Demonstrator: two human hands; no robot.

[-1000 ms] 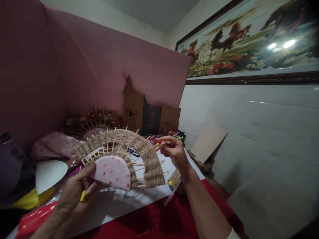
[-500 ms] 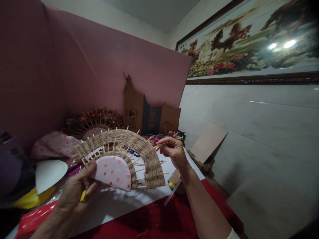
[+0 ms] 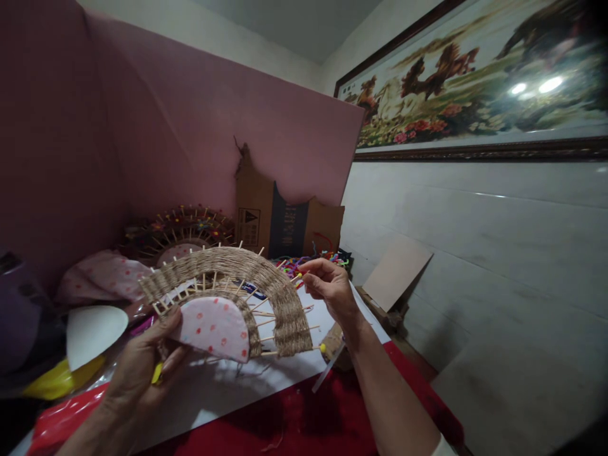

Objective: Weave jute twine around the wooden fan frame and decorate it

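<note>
While the left hand [image 3: 142, 370] grips the pink dotted centre of the jute-woven half-disc [image 3: 287, 316] at mid-frame, the right hand [image 3: 330, 288] pinches thumb and forefinger on a wooden spoke tip [image 3: 299, 277] at its right rim. Too hard a tug there could snap the thin spoke, loosen the jute rows, or twist the piece out of the left grip.

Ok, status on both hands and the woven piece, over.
Left hand grips woven half-fan by its pink dotted base. Right hand pinches a stick tip on the rim. Nothing blocking; pipe cleaners and cardboard box sit behind.
</note>
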